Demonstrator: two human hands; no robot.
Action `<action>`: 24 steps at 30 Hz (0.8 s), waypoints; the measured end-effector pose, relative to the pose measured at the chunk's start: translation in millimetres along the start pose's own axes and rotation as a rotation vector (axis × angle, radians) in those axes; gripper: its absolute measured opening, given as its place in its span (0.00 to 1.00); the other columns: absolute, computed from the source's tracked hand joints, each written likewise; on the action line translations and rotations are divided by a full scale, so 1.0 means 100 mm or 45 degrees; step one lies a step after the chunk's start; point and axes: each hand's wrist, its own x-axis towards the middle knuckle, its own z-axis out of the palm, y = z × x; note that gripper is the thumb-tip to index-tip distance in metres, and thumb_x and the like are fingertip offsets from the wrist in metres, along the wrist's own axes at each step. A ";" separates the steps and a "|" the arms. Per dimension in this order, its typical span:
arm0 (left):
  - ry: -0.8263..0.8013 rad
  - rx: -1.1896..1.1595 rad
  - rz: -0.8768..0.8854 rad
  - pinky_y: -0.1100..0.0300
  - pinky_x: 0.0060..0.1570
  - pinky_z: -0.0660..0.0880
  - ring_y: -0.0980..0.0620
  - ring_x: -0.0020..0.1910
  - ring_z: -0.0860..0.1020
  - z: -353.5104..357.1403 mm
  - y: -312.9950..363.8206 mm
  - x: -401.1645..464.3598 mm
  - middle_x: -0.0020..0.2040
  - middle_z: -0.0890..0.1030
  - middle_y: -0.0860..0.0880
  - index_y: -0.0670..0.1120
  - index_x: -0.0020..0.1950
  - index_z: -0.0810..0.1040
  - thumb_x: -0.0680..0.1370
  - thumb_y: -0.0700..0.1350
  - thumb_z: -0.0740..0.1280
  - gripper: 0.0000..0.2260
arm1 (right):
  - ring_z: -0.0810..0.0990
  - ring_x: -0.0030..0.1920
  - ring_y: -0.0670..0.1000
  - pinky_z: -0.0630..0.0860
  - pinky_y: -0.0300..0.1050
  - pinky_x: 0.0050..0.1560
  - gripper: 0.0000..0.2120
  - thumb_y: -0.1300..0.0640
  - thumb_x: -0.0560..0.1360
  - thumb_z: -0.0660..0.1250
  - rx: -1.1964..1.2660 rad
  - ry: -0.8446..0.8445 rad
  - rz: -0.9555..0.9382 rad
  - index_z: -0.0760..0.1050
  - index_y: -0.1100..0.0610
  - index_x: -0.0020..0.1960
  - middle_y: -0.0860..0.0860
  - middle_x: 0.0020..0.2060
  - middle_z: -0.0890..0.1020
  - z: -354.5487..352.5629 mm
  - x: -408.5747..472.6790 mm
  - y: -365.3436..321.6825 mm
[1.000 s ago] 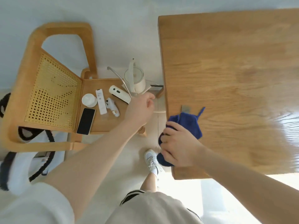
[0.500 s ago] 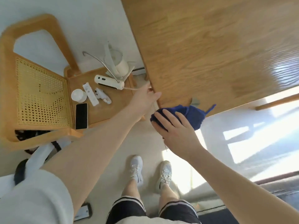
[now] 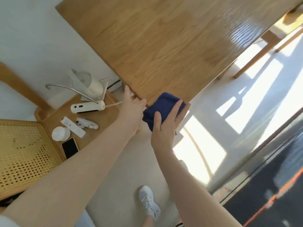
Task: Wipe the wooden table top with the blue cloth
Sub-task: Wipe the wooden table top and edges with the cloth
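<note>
Looking down from the head camera, your right hand (image 3: 165,123) lies flat with fingers straight on the bunched dark blue cloth (image 3: 161,106), pressing it at the near corner of the pale oak wooden table top (image 3: 164,46), part of the cloth hanging past the edge. Your left hand (image 3: 131,105) rests just beside it at the table's left edge, fingers loose, gripping nothing. Nearly all the bare wood stretches up and away from the cloth, so I judge the next stroke belongs to the right hand, pushing outward.

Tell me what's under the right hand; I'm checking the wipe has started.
The blue cloth lies under the right hand, at the wooden table corner. The wood beneath the cloth is covered.
</note>
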 end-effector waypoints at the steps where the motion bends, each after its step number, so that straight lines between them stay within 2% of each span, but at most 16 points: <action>1: -0.021 0.026 0.028 0.60 0.54 0.71 0.57 0.57 0.74 0.02 0.03 -0.04 0.61 0.73 0.59 0.56 0.76 0.50 0.77 0.37 0.63 0.34 | 0.44 0.70 0.37 0.51 0.31 0.63 0.30 0.54 0.80 0.55 -0.021 0.047 0.067 0.39 0.43 0.73 0.46 0.75 0.37 -0.03 0.12 -0.04; 3: -0.037 0.067 0.041 0.64 0.57 0.64 0.61 0.60 0.66 0.10 0.04 -0.12 0.67 0.65 0.59 0.56 0.76 0.44 0.78 0.40 0.64 0.36 | 0.47 0.74 0.45 0.52 0.35 0.66 0.29 0.52 0.80 0.53 -0.075 0.167 0.150 0.42 0.49 0.76 0.50 0.76 0.41 -0.15 0.49 -0.10; 5: -0.066 0.102 0.016 0.62 0.58 0.63 0.60 0.62 0.63 0.22 0.07 -0.20 0.74 0.59 0.54 0.55 0.76 0.43 0.79 0.42 0.64 0.36 | 0.50 0.75 0.51 0.54 0.42 0.69 0.28 0.52 0.81 0.52 -0.084 0.239 0.175 0.42 0.51 0.76 0.53 0.76 0.44 -0.34 0.92 -0.21; 7: -0.031 0.214 -0.019 0.57 0.65 0.63 0.55 0.68 0.62 0.32 0.11 -0.19 0.76 0.54 0.50 0.55 0.76 0.42 0.76 0.45 0.67 0.40 | 0.51 0.75 0.53 0.57 0.44 0.68 0.28 0.52 0.81 0.52 -0.102 0.260 0.209 0.42 0.51 0.76 0.54 0.76 0.45 -0.51 1.22 -0.30; 9: 0.032 0.401 -0.051 0.51 0.69 0.60 0.48 0.73 0.58 0.42 0.13 -0.18 0.77 0.48 0.47 0.54 0.76 0.39 0.72 0.50 0.72 0.46 | 0.51 0.75 0.52 0.57 0.44 0.68 0.30 0.51 0.80 0.54 -0.086 0.246 0.221 0.41 0.51 0.76 0.54 0.76 0.44 -0.55 1.22 -0.29; 12: 0.106 0.476 -0.041 0.50 0.72 0.57 0.47 0.75 0.53 0.52 0.12 -0.19 0.77 0.42 0.46 0.53 0.76 0.38 0.68 0.54 0.75 0.52 | 0.54 0.74 0.52 0.56 0.45 0.70 0.34 0.51 0.79 0.57 0.018 0.167 0.179 0.39 0.50 0.75 0.52 0.76 0.47 -0.39 0.76 -0.16; 15: 0.160 0.479 -0.020 0.51 0.72 0.57 0.48 0.76 0.51 0.54 0.11 -0.23 0.77 0.41 0.47 0.54 0.76 0.38 0.69 0.52 0.74 0.51 | 0.58 0.72 0.52 0.60 0.45 0.68 0.32 0.52 0.79 0.58 0.103 0.130 0.254 0.42 0.50 0.75 0.52 0.75 0.49 -0.30 0.64 -0.12; 17: 0.195 0.493 -0.022 0.51 0.72 0.55 0.48 0.76 0.50 0.53 0.09 -0.22 0.77 0.41 0.47 0.55 0.76 0.38 0.69 0.52 0.74 0.51 | 0.59 0.71 0.54 0.63 0.50 0.68 0.31 0.51 0.79 0.56 -0.013 0.135 0.268 0.42 0.50 0.75 0.54 0.75 0.47 -0.35 0.86 -0.19; 19: 0.208 0.534 -0.041 0.50 0.72 0.53 0.47 0.76 0.48 0.51 0.09 -0.18 0.77 0.41 0.47 0.55 0.76 0.38 0.68 0.54 0.74 0.51 | 0.60 0.71 0.55 0.63 0.50 0.66 0.29 0.51 0.80 0.55 -0.093 0.173 0.234 0.43 0.50 0.76 0.54 0.75 0.46 -0.48 1.18 -0.23; 22: 0.314 0.829 -0.040 0.49 0.73 0.51 0.43 0.76 0.45 0.56 0.18 -0.18 0.76 0.35 0.43 0.52 0.77 0.40 0.69 0.55 0.74 0.50 | 0.55 0.74 0.54 0.60 0.47 0.67 0.29 0.50 0.80 0.55 -0.137 0.207 0.190 0.45 0.51 0.76 0.55 0.75 0.46 -0.73 1.64 -0.26; 24: 0.367 1.037 0.109 0.48 0.73 0.49 0.40 0.75 0.42 0.70 0.31 -0.22 0.74 0.31 0.42 0.51 0.77 0.44 0.70 0.52 0.74 0.47 | 0.52 0.74 0.54 0.59 0.49 0.69 0.30 0.48 0.79 0.55 -0.161 0.196 0.179 0.44 0.50 0.76 0.56 0.76 0.45 -0.87 1.78 -0.28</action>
